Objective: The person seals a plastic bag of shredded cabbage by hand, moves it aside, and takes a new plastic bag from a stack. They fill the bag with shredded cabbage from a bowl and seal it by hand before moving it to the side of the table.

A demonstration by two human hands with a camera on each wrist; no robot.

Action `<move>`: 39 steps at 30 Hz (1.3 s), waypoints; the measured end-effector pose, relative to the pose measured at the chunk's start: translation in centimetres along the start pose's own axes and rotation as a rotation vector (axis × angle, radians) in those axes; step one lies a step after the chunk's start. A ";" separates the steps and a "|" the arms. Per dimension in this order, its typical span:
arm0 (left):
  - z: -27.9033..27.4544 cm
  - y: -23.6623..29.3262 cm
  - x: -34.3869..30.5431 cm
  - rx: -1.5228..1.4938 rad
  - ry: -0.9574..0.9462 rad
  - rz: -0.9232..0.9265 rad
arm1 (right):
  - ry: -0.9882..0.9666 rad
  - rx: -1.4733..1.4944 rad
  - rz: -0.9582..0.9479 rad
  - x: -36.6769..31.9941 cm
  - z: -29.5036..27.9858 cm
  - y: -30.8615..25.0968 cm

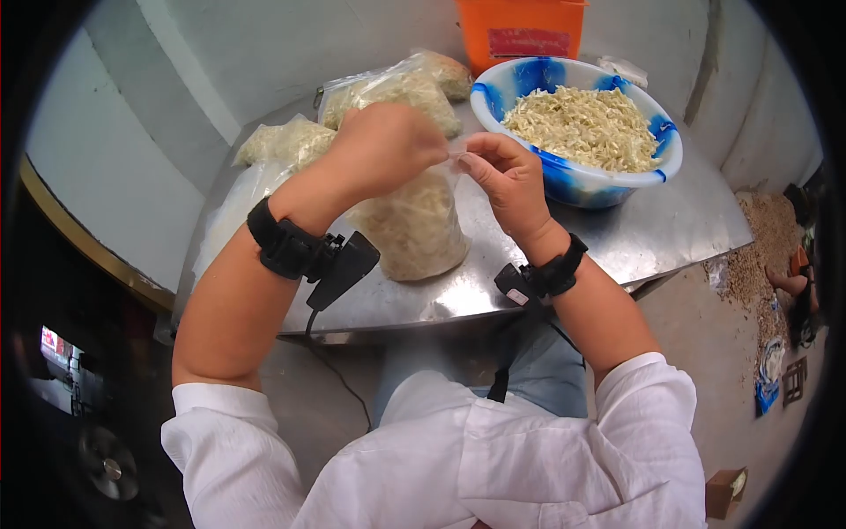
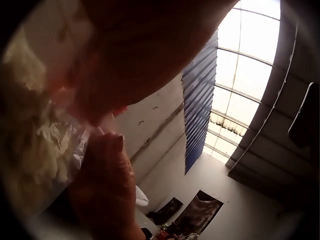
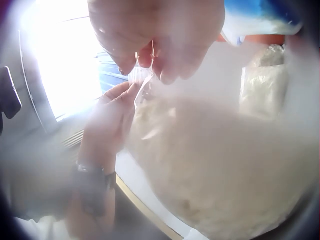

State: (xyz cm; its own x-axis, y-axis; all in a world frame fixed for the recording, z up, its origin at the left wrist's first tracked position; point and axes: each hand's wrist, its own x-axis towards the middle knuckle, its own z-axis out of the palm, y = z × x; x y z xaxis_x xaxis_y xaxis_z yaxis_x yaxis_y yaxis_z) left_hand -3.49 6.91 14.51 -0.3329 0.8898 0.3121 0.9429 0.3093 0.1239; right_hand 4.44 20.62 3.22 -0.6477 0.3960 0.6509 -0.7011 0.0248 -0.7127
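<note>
A clear plastic bag (image 1: 414,234) filled with pale yellowish shreds stands upright on the metal table. Above it my left hand (image 1: 383,150) and right hand (image 1: 511,181) meet, and both pinch the bag's gathered top between fingers and thumb. From the right wrist view, the twisted plastic neck (image 3: 142,85) stretches between the right hand (image 3: 157,35) and the left hand (image 3: 110,120). The left hand (image 2: 135,55) looms dark and blurred in the left wrist view, with the right hand (image 2: 105,185) below it.
Other filled bags (image 1: 388,93) lie behind and left on the metal table (image 1: 502,273). A blue-and-white basin (image 1: 573,176) heaped with pale shreds (image 1: 586,128) stands at the right, in front of an orange bucket (image 1: 520,18). The wall rises behind the table.
</note>
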 end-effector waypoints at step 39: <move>1.1 1.1 1.8 0.016 0.014 0.094 | -0.148 0.240 0.636 1.4 -6.5 8.1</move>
State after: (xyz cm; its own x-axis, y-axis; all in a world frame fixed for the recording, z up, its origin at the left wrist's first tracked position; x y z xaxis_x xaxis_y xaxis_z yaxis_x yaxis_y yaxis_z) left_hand -3.08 9.22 14.15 -0.2428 0.9105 0.3347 0.9701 0.2299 0.0782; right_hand -0.24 27.33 -3.32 -0.9765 0.1360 0.1671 -0.2072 -0.3812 -0.9010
